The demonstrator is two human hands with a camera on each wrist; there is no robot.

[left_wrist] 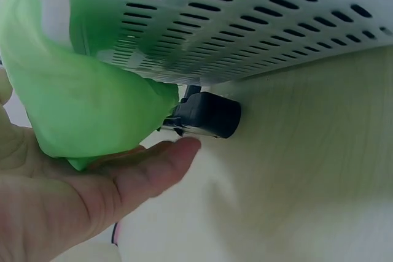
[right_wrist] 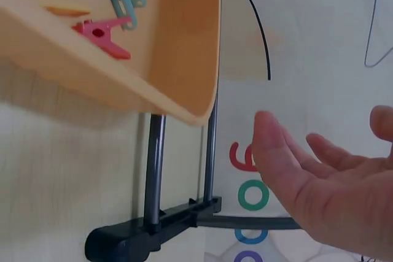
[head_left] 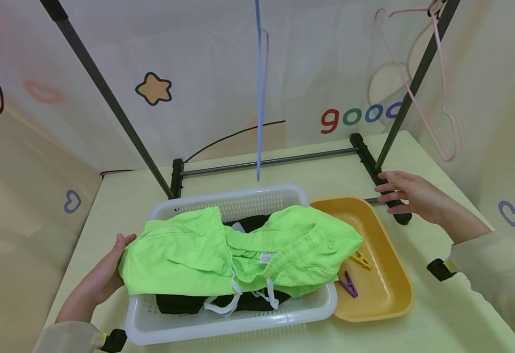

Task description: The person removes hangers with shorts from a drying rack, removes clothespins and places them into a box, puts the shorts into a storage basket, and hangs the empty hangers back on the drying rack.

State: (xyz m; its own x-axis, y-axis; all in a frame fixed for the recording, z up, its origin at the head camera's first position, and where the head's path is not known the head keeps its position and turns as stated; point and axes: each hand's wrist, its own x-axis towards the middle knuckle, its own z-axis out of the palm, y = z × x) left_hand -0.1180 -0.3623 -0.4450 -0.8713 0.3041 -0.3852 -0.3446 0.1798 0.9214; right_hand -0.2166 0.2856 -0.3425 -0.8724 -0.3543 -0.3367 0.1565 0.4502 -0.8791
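Bright green shorts [head_left: 178,255] with white drawstrings lie spread across a white perforated laundry basket [head_left: 235,326], over dark cloth [head_left: 180,304] inside it. My left hand [head_left: 107,269] is at the basket's left side, touching the overhanging edge of the shorts with relaxed fingers. In the left wrist view the green cloth [left_wrist: 92,108] rests against that hand [left_wrist: 80,200]. My right hand [head_left: 416,196] hovers with loosely spread fingers near the rack's right foot, holding nothing. A yellow tray [head_left: 389,289] beside the basket holds a purple clothespin [head_left: 348,284] and a yellow clothespin [head_left: 360,260].
A dark metal rack [head_left: 111,98] stands behind the basket, its right foot [head_left: 382,181] on the table. A blue hanger [head_left: 259,98] hangs in the middle and a pink hanger [head_left: 409,88] at the right. Printed curtains enclose the table [head_left: 425,255].
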